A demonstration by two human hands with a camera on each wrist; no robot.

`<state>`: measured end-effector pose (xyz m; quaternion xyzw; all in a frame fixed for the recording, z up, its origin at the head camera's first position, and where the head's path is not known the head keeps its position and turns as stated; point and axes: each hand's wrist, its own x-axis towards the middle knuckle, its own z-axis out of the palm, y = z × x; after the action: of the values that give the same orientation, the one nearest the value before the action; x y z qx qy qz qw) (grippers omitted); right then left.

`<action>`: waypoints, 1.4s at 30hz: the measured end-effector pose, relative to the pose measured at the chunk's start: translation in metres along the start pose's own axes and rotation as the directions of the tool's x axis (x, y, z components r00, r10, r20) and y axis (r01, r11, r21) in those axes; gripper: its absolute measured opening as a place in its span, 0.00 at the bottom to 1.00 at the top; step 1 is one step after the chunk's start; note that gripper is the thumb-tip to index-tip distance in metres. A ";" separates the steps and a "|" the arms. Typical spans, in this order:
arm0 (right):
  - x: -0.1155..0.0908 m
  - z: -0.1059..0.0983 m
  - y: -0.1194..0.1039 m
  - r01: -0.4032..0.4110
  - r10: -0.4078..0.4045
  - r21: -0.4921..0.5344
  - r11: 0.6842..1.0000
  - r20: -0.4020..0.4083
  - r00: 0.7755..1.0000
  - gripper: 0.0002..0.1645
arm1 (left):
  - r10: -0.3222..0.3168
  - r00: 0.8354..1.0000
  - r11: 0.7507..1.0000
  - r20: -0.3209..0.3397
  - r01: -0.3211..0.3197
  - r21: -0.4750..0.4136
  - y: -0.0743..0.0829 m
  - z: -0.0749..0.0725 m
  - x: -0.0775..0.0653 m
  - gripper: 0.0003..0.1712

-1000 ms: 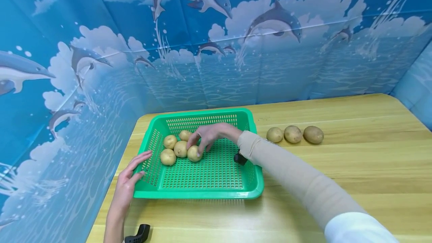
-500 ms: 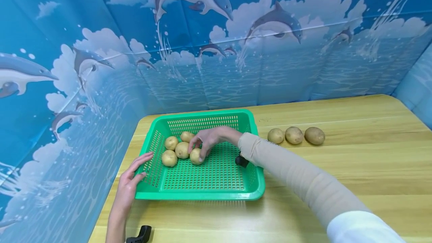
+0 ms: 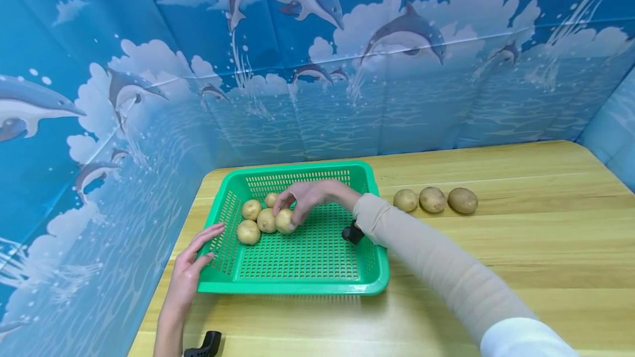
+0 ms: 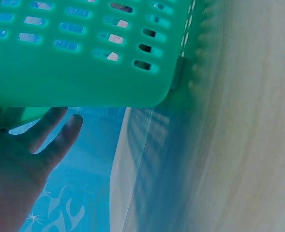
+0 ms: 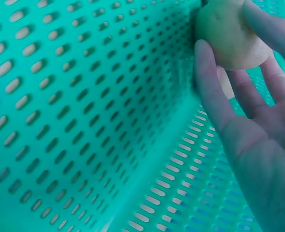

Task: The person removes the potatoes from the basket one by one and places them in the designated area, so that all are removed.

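In the head view, a green slotted plastic basket (image 3: 292, 287) stands on the table with several pale potatoes (image 3: 248, 232) grouped in its left half. My right hand (image 3: 308, 199) reaches into it and holds a round potato (image 3: 284, 221) between thumb and fingers. The right wrist view shows that potato (image 5: 229, 34) at the fingertips, over the basket's slotted surface. This potato overlaps a neighbouring one in the head view. My left hand (image 3: 190, 260) rests on the basket's left rim with its fingers extended. In the left wrist view, the fingers (image 4: 62, 140) reach up to the rim's edge.
Right of the basket, three potatoes (image 3: 432, 199) lie in a row on the wooden table (image 3: 521, 236). A blue dolphin-print curtain (image 3: 327, 109) hangs along the table's back and left side. Black wrist mounts (image 3: 205, 344) sit at both wrists.
Over the last half second, my right hand and the potato it holds have shifted slightly up and to the left in the head view. The left hand stays at the rim.
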<state>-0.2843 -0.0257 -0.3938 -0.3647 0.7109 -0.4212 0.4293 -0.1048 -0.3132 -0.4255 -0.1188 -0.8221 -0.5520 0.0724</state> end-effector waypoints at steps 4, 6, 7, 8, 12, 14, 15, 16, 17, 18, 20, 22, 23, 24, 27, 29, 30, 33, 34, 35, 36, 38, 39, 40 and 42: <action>0.000 -0.002 -0.002 0.061 -0.061 -0.010 0.998 -0.022 0.998 0.30 | -0.004 1.000 1.000 -0.001 0.004 0.003 -0.001 0.000 0.000 0.29; -0.001 -0.003 -0.004 0.105 -0.105 -0.018 0.994 -0.023 0.994 0.30 | -0.002 1.000 1.000 0.001 0.002 0.006 -0.001 0.000 0.000 0.29; -0.002 -0.004 -0.005 0.129 -0.129 -0.020 0.991 -0.025 0.991 0.29 | -0.001 1.000 1.000 0.000 0.001 0.005 -0.001 0.000 0.000 0.29; -0.002 -0.004 -0.006 0.153 -0.154 -0.023 0.988 -0.030 0.988 0.29 | -0.002 1.000 1.000 0.000 0.002 0.005 -0.001 0.000 0.000 0.29; -0.002 -0.004 -0.010 0.233 -0.233 -0.019 0.972 -0.071 0.970 0.29 | 0.003 1.000 1.000 0.002 -0.003 0.002 -0.001 -0.001 0.000 0.29; -0.003 -0.003 -0.013 0.255 -0.254 -0.007 0.967 -0.102 0.962 0.29 | 0.003 1.000 1.000 0.003 -0.003 -0.001 -0.002 -0.001 0.001 0.29; -0.003 -0.003 -0.015 0.264 -0.263 -0.006 0.964 -0.119 0.957 0.28 | 0.003 1.000 1.000 0.004 -0.003 -0.002 -0.002 -0.001 0.001 0.29; -0.004 -0.002 -0.016 0.274 -0.274 -0.013 0.962 -0.135 0.952 0.28 | 0.003 1.000 1.000 0.003 -0.003 -0.002 -0.002 -0.001 0.001 0.29; -0.005 -0.001 -0.018 0.285 -0.285 -0.018 0.958 -0.151 0.947 0.28 | 0.002 1.000 1.000 0.003 -0.002 -0.004 -0.002 -0.001 0.001 0.29; -0.005 0.000 -0.020 0.297 -0.297 -0.026 0.955 -0.165 0.941 0.28 | 0.001 1.000 1.000 0.003 -0.001 -0.004 -0.001 -0.001 0.001 0.29; -0.007 0.003 -0.024 0.317 -0.321 -0.054 0.947 -0.196 0.927 0.28 | 0.005 1.000 1.000 0.005 -0.005 -0.004 -0.001 -0.001 0.001 0.29; -0.010 0.006 -0.027 0.329 -0.338 -0.077 0.941 -0.227 0.913 0.28 | 0.004 1.000 1.000 0.004 -0.004 -0.005 -0.001 -0.001 0.001 0.29; -0.011 0.007 -0.029 0.333 -0.344 -0.085 0.939 -0.242 0.907 0.28 | 0.000 1.000 1.000 0.002 0.000 -0.008 -0.001 -0.001 0.001 0.29; -0.012 0.009 -0.030 0.334 -0.348 -0.095 0.938 -0.258 0.901 0.28 | 0.000 1.000 1.000 0.003 0.000 -0.011 0.000 -0.001 0.001 0.29; -0.016 0.014 -0.035 0.340 -0.362 -0.123 0.932 -0.308 0.880 0.29 | -0.004 1.000 1.000 0.004 0.004 -0.019 0.000 0.000 0.000 0.29; -0.019 0.016 -0.037 0.346 -0.377 -0.150 0.926 -0.348 0.858 0.28 | -0.004 1.000 1.000 0.006 0.004 -0.023 -0.001 -0.001 0.001 0.29; -0.020 0.018 -0.039 0.349 -0.383 -0.159 0.924 -0.370 0.847 0.28 | -0.001 1.000 1.000 0.008 0.001 -0.022 -0.001 -0.001 0.001 0.29; -0.025 0.022 -0.042 0.357 -0.399 -0.179 0.917 -0.428 0.811 0.28 | 0.001 1.000 1.000 0.011 -0.001 -0.021 -0.002 -0.002 0.001 0.30; -0.026 0.023 -0.043 0.361 -0.406 -0.186 0.914 -0.441 0.801 0.28 | -0.001 1.000 1.000 0.011 0.001 -0.020 -0.003 -0.002 0.001 0.30; -0.027 0.025 -0.044 0.365 -0.413 -0.193 0.911 -0.452 0.791 0.28 | -0.003 1.000 1.000 0.011 0.003 -0.019 -0.003 -0.002 0.001 0.30; -0.028 0.026 -0.045 0.370 -0.421 -0.202 0.907 -0.460 0.782 0.28 | -0.001 1.000 1.000 0.010 0.001 -0.016 -0.003 -0.002 0.001 0.30; -0.029 0.029 -0.047 0.382 -0.442 -0.221 0.897 -0.471 0.763 0.27 | 0.001 1.000 1.000 0.007 -0.001 -0.013 -0.003 -0.002 0.001 0.30; -0.029 0.030 -0.048 0.386 -0.448 -0.228 0.894 -0.477 0.756 0.27 | 0.002 1.000 1.000 0.005 -0.002 -0.011 -0.003 -0.002 0.001 0.30; -0.030 0.032 -0.049 0.388 -0.450 -0.229 0.893 -0.484 0.751 0.27 | 0.003 1.000 1.000 0.003 -0.003 -0.009 -0.003 -0.002 0.001 0.30; -0.032 0.035 -0.052 0.390 -0.446 -0.219 0.895 -0.500 0.743 0.27 | 0.008 1.000 1.000 0.002 -0.008 -0.004 -0.003 -0.002 0.001 0.30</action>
<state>-0.2324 -0.0273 -0.3466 -0.4027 0.7221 -0.5555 0.0885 -0.1062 -0.3159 -0.4274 -0.1230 -0.8206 -0.5533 0.0736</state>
